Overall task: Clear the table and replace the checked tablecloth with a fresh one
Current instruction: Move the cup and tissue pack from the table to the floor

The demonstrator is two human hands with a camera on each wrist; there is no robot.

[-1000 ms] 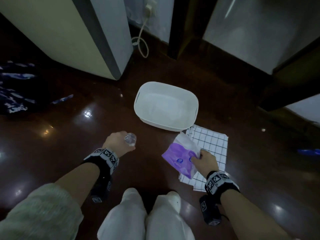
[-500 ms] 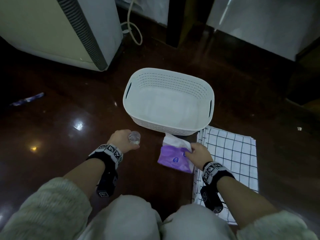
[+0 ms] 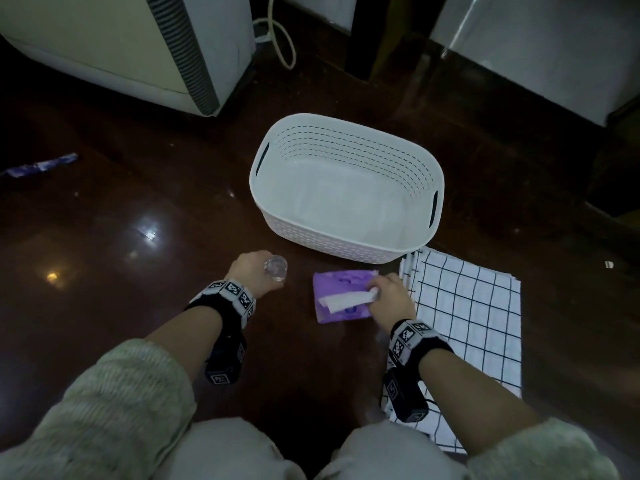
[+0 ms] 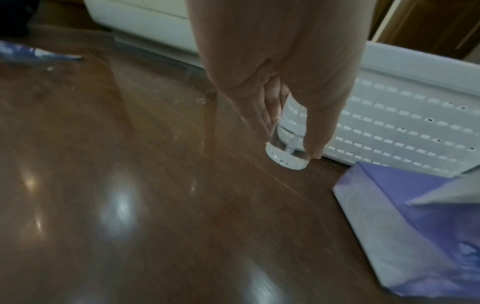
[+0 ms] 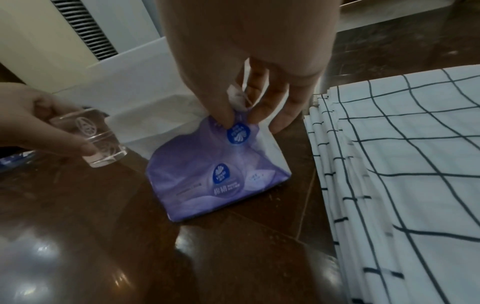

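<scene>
A purple tissue pack (image 3: 341,296) (image 5: 221,170) (image 4: 415,226) stands on the dark floor, and my right hand (image 3: 388,296) (image 5: 246,111) pinches its top edge with a white tissue sticking out. My left hand (image 3: 254,271) (image 4: 288,131) grips a small clear glass (image 3: 276,268) (image 4: 288,150) (image 5: 101,142) just above the floor, left of the pack. A folded white tablecloth with black checks (image 3: 467,327) (image 5: 402,174) lies on the floor to the right of my right hand. A white perforated basket (image 3: 346,251) (image 4: 405,115) sits just beyond both hands.
A large white appliance (image 3: 131,46) with a vent stands at the back left, a cable (image 3: 284,46) beside it. White cabinet fronts (image 3: 540,46) and a dark post (image 3: 363,36) line the back. A blue wrapper (image 3: 41,164) lies far left. My knees fill the bottom edge.
The view dropped closer to the floor and basket. My right hand brought the tissue pack down onto the floor beside the cloth; the left hand lowered the glass.
</scene>
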